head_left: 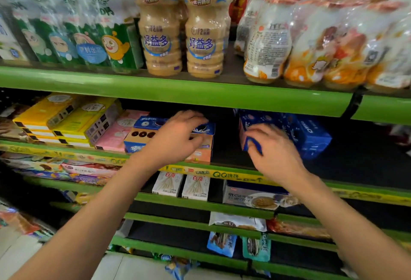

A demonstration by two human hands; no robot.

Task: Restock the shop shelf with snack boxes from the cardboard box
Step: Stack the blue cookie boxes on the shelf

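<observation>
right fingers (pixel 259 139): curled over the near left corner of the blue snack box (pixel 295 130), pinching it; thumb hidden, so full wrap is a guess.
right hand (pixel 274 150): on the box from the front, wrist toward the shelf edge.
left fingers (pixel 195 122): loosely spread, lying across the top of the stacked blue-and-orange boxes (pixel 142 134); pressing or steadying, not clearly gripping. Blurred, can't tell more.
left hand (pixel 175 139): sits just left of the dark gap in the middle shelf (pixel 222 169).
task thing: blue snack box lies on the middle shelf, right of the gap, skewed, long axis running back and to the right, near end in the right fingers.
key relation: gap lies between the two hands; box is directly under the right hand, well apart from the left. Right hand is the one to move it.
next move (judgement): slide or swing the box left and square it to the shelf front, beside the stack.
risk: skewed box may catch the stack's orange end.
source: cardboard box not in view.
around: yellow and pink boxes (pixel 66 119) left of the stack; drink bottles (pixel 182 35) on the shelf above; white stick-snack boxes (pixel 182 186) below.
</observation>
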